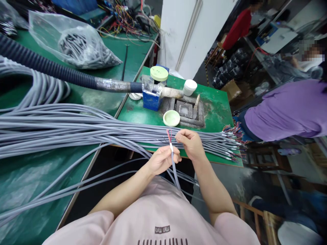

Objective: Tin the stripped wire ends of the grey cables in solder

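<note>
My left hand (163, 158) is closed around a grey cable (174, 173), just below a white band (171, 147) near its end. From that end thin wires (169, 136), mostly red, fan upward. Beside them on the right, my right hand (191, 143) has thumb and forefinger pinched together; whether a wire is between the fingertips is too small to tell. Behind both hands a thick bundle of grey cables (102, 123) runs across the green bench, its stripped ends (233, 136) lying at the right.
Past the bundle are a pale green dish (171, 118), a square metal pot (184, 109) set in the bench, a white cup (190, 87) and a blue box (151, 102) with a black hose (76, 77). A bagged heap (74, 46) lies back left. A person in purple (288, 110) is at right.
</note>
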Demonstrator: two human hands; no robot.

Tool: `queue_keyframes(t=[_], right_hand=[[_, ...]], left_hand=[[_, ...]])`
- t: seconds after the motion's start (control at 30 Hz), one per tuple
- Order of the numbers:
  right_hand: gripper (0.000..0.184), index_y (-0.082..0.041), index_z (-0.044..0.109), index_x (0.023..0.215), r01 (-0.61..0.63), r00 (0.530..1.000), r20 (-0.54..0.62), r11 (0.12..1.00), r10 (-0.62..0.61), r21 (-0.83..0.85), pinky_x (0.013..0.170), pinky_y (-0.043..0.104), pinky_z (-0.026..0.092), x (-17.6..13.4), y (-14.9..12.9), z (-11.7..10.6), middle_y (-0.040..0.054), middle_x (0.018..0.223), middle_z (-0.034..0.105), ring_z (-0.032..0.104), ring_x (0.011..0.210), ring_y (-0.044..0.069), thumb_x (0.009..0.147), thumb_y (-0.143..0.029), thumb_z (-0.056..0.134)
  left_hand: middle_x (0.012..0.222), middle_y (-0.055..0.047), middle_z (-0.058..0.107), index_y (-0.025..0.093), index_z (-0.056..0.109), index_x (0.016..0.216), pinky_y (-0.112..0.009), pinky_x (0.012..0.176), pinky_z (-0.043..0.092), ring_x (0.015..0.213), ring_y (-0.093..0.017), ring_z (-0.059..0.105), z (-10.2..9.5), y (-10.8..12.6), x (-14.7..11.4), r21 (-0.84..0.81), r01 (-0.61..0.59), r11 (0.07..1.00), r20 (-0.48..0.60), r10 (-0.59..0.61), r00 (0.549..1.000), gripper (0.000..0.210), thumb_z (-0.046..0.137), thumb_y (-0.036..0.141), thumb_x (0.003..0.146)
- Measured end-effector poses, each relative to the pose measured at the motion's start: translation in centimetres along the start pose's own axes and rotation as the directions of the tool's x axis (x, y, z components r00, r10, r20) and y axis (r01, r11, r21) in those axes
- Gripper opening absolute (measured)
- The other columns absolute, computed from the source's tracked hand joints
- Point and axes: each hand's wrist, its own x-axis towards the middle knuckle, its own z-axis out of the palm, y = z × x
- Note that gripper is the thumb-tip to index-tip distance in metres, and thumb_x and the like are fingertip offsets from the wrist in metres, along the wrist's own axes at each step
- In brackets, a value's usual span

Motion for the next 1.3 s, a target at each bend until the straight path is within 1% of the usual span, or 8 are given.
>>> queue_keyframes(t=[0.27,0.4,0.53,0.73,0.8,0.9,1.03,1.3], right_hand=[[0.010,-0.020,0.068,0.079,0.197,0.978,-0.006,0.935,-0.208,-0.295,0.069,0.030,0.050,-0.5,-0.6,0.2,-0.0002,0.073,0.066,0.059,0.069,0.014,0.077,-0.029,0.066],[0.020,-0.026,0.070,0.097,0.572,0.800,0.220,0.602,-0.557,-0.557,0.082,0.039,0.051,-2.5,-1.6,-1.0,0.0042,0.092,0.070,0.063,0.088,0.020,0.086,-0.019,0.055],[0.035,-0.034,0.067,0.110,0.744,0.637,0.545,0.250,-0.545,-0.620,0.095,0.044,0.047,-3.8,-1.5,-1.8,0.0036,0.121,0.065,0.056,0.115,0.023,0.085,-0.015,0.053],[0.029,-0.034,0.065,0.115,0.778,0.542,0.545,0.138,-0.639,-0.613,0.099,0.048,0.045,-2.1,-1.6,-2.7,0.0038,0.119,0.068,0.055,0.120,0.025,0.088,-0.025,0.057],[0.027,-0.030,0.064,0.115,0.721,0.579,0.426,0.193,-0.695,-0.666,0.096,0.047,0.047,-0.9,-2.4,-3.2,0.0055,0.113,0.070,0.058,0.115,0.025,0.090,-0.025,0.055],[0.022,-0.027,0.067,0.107,0.568,0.651,0.207,0.287,-0.730,-0.771,0.091,0.043,0.050,1.1,-3.6,-3.6,0.0067,0.103,0.071,0.063,0.104,0.024,0.092,-0.030,0.050],[0.023,-0.025,0.068,0.098,0.493,0.717,0.132,0.365,-0.685,-0.790,0.089,0.038,0.050,3.6,-3.8,-3.2,0.0058,0.096,0.072,0.064,0.097,0.022,0.094,-0.035,0.047],[0.025,-0.024,0.067,0.094,0.471,0.777,0.205,0.335,-0.595,-0.816,0.089,0.038,0.047,6.8,-2.6,-2.5,0.0053,0.093,0.072,0.063,0.094,0.021,0.094,-0.039,0.048]], left_hand=[[0.056,0.001,0.059,0.016,0.072,0.082,-0.028,0.070,0.047,0.058,-0.011,0.055,0.3,0.3,0.2,-0.049,0.040,0.998,-0.043,-0.042,0.998,0.026,0.076,0.041,0.074],[0.058,0.001,0.058,0.016,0.070,0.081,-0.029,0.070,0.048,0.060,-0.011,0.054,0.1,1.1,0.6,-0.063,0.026,0.998,-0.116,-0.033,0.993,0.027,0.076,0.040,0.072],[0.064,0.000,0.059,0.014,0.066,0.071,-0.025,0.066,0.047,0.062,-0.010,0.056,0.1,1.6,1.1,-0.052,0.012,0.999,-0.149,-0.020,0.989,0.029,0.076,0.040,0.073],[0.071,-0.002,0.066,0.015,0.070,0.087,-0.026,0.064,0.049,0.062,-0.011,0.059,1.3,2.6,1.4,0.227,-0.063,0.972,-0.136,0.095,0.986,0.034,0.069,0.048,0.078],[0.079,-0.004,0.071,0.017,0.071,0.099,-0.029,0.074,0.050,0.073,-0.015,0.064,1.5,3.8,0.9,0.498,-0.195,0.845,-0.102,0.280,0.955,0.033,0.065,0.045,0.083],[0.081,-0.004,0.073,0.020,0.072,0.100,-0.032,0.081,0.048,0.081,-0.016,0.064,1.0,6.2,0.0,0.852,-0.362,0.379,0.044,0.637,0.770,0.021,0.060,0.032,0.088],[0.079,-0.004,0.073,0.019,0.072,0.093,-0.033,0.077,0.047,0.074,-0.016,0.062,-1.2,8.7,-0.5,0.959,-0.238,-0.154,0.268,0.763,0.588,0.016,0.058,0.026,0.088],[0.075,-0.003,0.072,0.019,0.070,0.086,-0.032,0.073,0.044,0.071,-0.016,0.062,-4.0,9.2,0.0,0.955,-0.046,-0.292,0.259,0.748,0.611,0.020,0.054,0.030,0.090]])
